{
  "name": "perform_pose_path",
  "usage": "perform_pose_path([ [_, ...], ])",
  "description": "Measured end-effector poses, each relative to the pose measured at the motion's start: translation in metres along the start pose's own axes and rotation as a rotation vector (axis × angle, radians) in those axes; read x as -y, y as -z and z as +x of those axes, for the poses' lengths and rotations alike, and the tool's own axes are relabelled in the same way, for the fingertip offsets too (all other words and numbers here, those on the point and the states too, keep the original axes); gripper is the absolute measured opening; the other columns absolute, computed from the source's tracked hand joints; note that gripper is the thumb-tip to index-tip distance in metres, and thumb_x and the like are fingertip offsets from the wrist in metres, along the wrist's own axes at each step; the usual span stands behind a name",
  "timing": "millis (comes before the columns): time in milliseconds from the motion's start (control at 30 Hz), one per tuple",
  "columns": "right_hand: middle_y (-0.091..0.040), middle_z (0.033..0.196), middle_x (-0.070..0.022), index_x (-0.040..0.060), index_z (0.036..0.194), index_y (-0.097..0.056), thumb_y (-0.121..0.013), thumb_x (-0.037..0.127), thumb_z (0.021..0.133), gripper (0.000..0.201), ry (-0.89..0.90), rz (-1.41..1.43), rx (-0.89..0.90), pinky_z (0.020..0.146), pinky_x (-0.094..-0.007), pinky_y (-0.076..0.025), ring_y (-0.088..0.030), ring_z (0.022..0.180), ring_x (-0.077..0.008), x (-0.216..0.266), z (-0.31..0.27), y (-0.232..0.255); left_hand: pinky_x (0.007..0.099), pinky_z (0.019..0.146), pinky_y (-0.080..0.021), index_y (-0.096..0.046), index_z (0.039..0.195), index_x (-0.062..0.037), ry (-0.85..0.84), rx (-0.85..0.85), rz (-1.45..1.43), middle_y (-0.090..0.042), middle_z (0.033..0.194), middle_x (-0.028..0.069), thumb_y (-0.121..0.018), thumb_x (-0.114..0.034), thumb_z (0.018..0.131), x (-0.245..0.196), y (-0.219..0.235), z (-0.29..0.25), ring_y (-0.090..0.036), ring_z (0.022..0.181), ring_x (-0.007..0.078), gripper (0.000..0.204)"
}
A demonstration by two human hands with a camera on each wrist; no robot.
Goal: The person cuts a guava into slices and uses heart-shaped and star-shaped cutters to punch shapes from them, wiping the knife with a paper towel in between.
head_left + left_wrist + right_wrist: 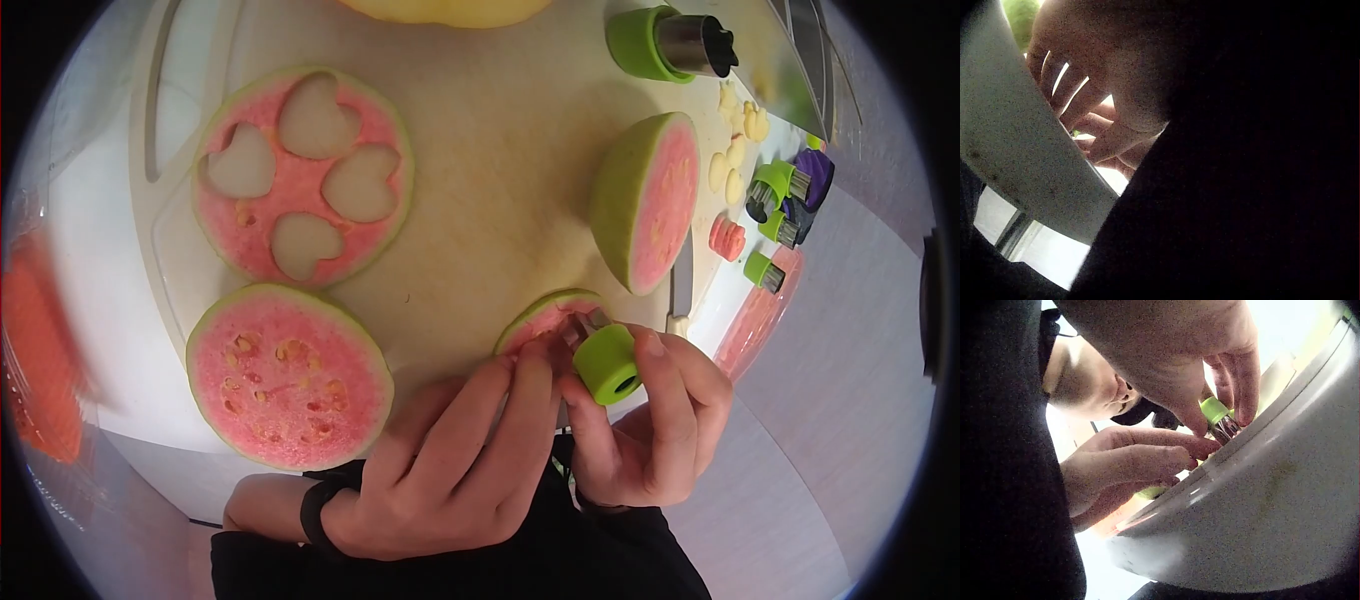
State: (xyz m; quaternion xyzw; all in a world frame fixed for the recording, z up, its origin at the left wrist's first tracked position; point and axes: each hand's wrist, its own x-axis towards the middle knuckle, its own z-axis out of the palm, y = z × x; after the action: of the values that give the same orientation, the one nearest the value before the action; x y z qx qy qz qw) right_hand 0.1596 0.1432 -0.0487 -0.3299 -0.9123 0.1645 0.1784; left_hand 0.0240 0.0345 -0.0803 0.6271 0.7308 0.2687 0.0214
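Note:
My right hand [655, 430] pinches the green grip of a small metal fruit cutter [606, 364] between thumb and fingers. Its metal end sits at a small guava slice [540, 318] with pink flesh and green rind, near the board's front edge. Extended fingers of my left hand [450, 470] touch that slice close beside the cutter; they cover part of it. In the right wrist view the cutter [1219, 419] stands tilted between both hands. To the left lie a guava slice with heart-shaped holes [285, 185] and a whole guava slice [290, 380].
On the cutting board [490, 170] are a guava half [645, 205] and a larger green cutter [670, 45]. Right of it lie small yellow pieces [735, 150], pink cut pieces [727, 237], several small cutters [765, 270] and a knife [682, 285]. A red item [40, 350] is at far left.

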Motion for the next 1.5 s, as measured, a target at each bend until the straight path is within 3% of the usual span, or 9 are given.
perform_pose_path([
  [500, -0.066, 0.12, -0.0161, -0.003, 0.133, -0.07, -0.096, 0.014, 0.082, 0.06, -0.007, 0.008, -0.007, 0.092, -0.0366, -0.057, -0.068, 0.108, -0.0273, 0.002, -0.001, -0.001, 0.0322, 0.084, -0.054, -0.08, 0.102, -0.0068, -0.003, -0.033, 0.017, -0.077, 0.116, 0.0032, -0.076, -0.019, 0.094, 0.0, -0.003, 0.0, -0.066, 0.105, 0.0203, 0.015],
  [667, -0.066, 0.117, -0.0197, -0.0056, 0.126, -0.073, -0.098, 0.008, 0.077, 0.057, 0.005, 0.06, -0.077, 0.076, -0.0292, -0.07, -0.079, 0.091, -0.0266, 0.003, 0.005, -0.008, 0.0322, 0.084, -0.054, -0.079, 0.101, -0.0069, -0.009, -0.029, 0.01, -0.077, 0.116, 0.0034, -0.076, -0.018, 0.093, 0.002, -0.004, 0.001, -0.066, 0.105, 0.0204, 0.014],
  [867, -0.065, 0.121, -0.0166, -0.0031, 0.133, -0.069, -0.096, 0.016, 0.082, 0.061, -0.015, 0.031, -0.006, 0.09, -0.0365, -0.058, -0.069, 0.107, -0.0275, 0.001, -0.001, -0.002, 0.0321, 0.083, -0.054, -0.079, 0.101, -0.0066, -0.005, -0.031, 0.02, -0.077, 0.115, 0.0035, -0.075, -0.018, 0.093, 0.001, -0.004, 0.0, -0.066, 0.105, 0.0203, 0.014],
  [1300, -0.067, 0.12, -0.0167, -0.0034, 0.132, -0.071, -0.097, 0.018, 0.081, 0.061, 0.003, 0.017, 0.002, 0.091, -0.0367, -0.057, -0.069, 0.106, -0.0279, -0.002, 0.0, 0.0, 0.0333, 0.082, -0.053, -0.079, 0.101, -0.0052, -0.006, -0.019, -0.008, -0.077, 0.115, 0.0058, -0.075, -0.015, 0.09, 0.001, -0.003, 0.003, -0.067, 0.103, 0.0218, 0.016],
  [1367, -0.066, 0.12, -0.0177, -0.0047, 0.129, -0.071, -0.098, 0.014, 0.08, 0.059, 0.007, 0.03, -0.019, 0.086, -0.0349, -0.062, -0.072, 0.101, -0.0282, -0.002, 0.001, -0.002, 0.0336, 0.082, -0.053, -0.079, 0.101, -0.0049, -0.006, -0.014, -0.011, -0.077, 0.116, 0.0063, -0.075, -0.015, 0.089, 0.001, -0.003, 0.003, -0.067, 0.103, 0.0224, 0.016],
  [1467, -0.066, 0.12, -0.0206, -0.005, 0.126, -0.067, -0.099, 0.007, 0.077, 0.06, -0.014, 0.133, -0.079, 0.079, -0.0324, -0.067, -0.077, 0.096, -0.0288, 0.001, 0.001, -0.009, 0.0278, 0.081, -0.051, -0.08, 0.101, -0.0095, 0.035, -0.021, 0.026, -0.075, 0.113, -0.0019, -0.067, -0.015, 0.094, -0.001, -0.003, 0.003, -0.067, 0.108, 0.0135, 0.016],
  [1500, -0.067, 0.121, -0.0212, -0.0028, 0.131, -0.063, -0.099, 0.01, 0.078, 0.065, -0.034, 0.203, -0.104, 0.081, -0.0336, -0.064, -0.075, 0.099, -0.0287, -0.003, -0.007, -0.014, 0.028, 0.081, -0.051, -0.08, 0.101, -0.0099, 0.038, -0.024, 0.028, -0.075, 0.113, -0.0019, -0.067, -0.015, 0.095, -0.001, -0.004, 0.003, -0.067, 0.108, 0.0134, 0.015],
])
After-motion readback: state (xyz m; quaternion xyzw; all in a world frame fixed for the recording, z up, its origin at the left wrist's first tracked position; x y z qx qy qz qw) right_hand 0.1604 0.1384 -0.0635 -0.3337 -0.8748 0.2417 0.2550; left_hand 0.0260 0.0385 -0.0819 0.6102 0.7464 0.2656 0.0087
